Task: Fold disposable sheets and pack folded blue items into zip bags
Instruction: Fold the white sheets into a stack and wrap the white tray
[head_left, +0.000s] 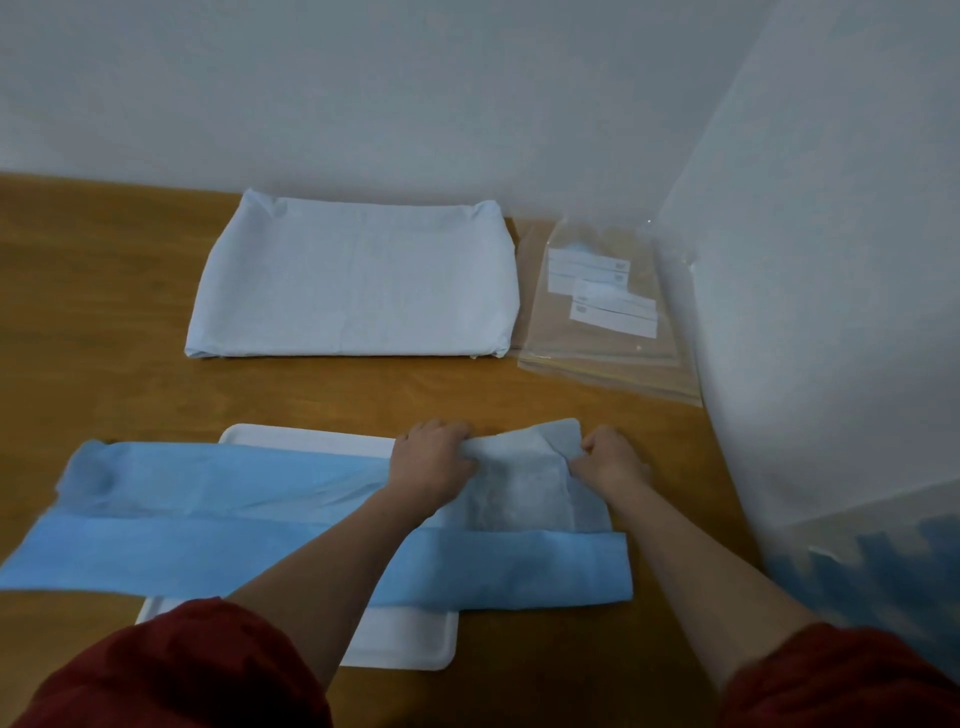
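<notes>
We are in the folding step: the blue sheet (208, 519) lies across the white board (405, 644) at the near edge of the desk (104, 312), its near long side already turned over into a band. Our left hand (431, 460) and right hand (610, 460) sit close together at the sheet's right end, fingers curled and pinching its far edge, with the paler inner face showing between them. Next, we judge, this edge wants drawing toward us and laying flat on the band, corners matched. The pile of pale sheets (353, 280) waits at the far edge; the zip bags (602, 306) lie beside it, toward the far right corner.
</notes>
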